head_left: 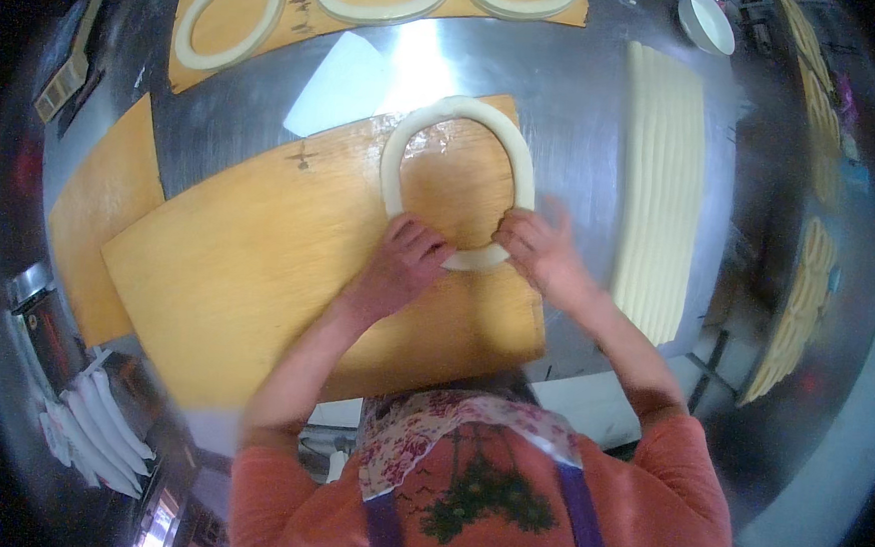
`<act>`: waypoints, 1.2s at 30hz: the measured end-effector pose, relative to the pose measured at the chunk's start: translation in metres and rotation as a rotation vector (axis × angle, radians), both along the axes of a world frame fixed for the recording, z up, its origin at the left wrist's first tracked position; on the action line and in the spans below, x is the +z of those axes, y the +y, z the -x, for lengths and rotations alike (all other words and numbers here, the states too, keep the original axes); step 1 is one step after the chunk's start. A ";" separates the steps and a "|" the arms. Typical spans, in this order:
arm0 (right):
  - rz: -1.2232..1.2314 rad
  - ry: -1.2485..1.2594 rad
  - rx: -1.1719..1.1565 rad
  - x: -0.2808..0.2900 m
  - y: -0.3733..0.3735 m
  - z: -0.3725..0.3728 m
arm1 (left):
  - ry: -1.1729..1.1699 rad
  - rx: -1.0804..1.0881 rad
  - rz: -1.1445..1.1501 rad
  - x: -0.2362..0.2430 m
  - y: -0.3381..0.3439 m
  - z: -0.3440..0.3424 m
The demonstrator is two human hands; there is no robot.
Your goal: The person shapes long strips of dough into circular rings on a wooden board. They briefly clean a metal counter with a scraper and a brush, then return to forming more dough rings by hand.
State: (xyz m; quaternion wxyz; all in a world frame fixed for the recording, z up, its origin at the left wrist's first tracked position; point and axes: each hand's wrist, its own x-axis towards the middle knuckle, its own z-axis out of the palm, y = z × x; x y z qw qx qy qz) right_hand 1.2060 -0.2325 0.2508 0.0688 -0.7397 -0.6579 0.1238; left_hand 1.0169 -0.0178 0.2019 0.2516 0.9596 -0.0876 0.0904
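Observation:
A pale ring of dough (461, 108) lies at the right end of a wooden board (258, 263), its far edge close to the board's far right corner. My left hand (405, 259) is curled over the ring's near left side, fingers closed round the dough. On the near right side my right hand (544, 248) grips the same ring between fingers and thumb. The dough under my fingers is hidden. Right of the board, a row of long dough strips (658, 197) lies side by side on the metal table.
Several dough rings (231, 15) rest on another board (292, 29) at the back. A white sheet (339, 82) lies behind my board. A white bowl (708, 24) stands at the far right. Another wooden board (111, 213) is on the left, and more dough strips (796, 306) lie beyond the table's right side.

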 end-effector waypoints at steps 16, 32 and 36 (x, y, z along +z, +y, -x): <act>-0.186 0.401 -0.919 0.011 0.065 -0.009 | -0.046 0.736 0.296 0.011 0.056 -0.081; -0.384 0.359 -0.573 -0.028 0.145 -0.064 | -0.021 0.457 0.243 0.002 0.089 -0.123; -0.511 0.363 -0.557 -0.033 0.145 -0.065 | -0.047 0.480 0.240 0.011 0.084 -0.126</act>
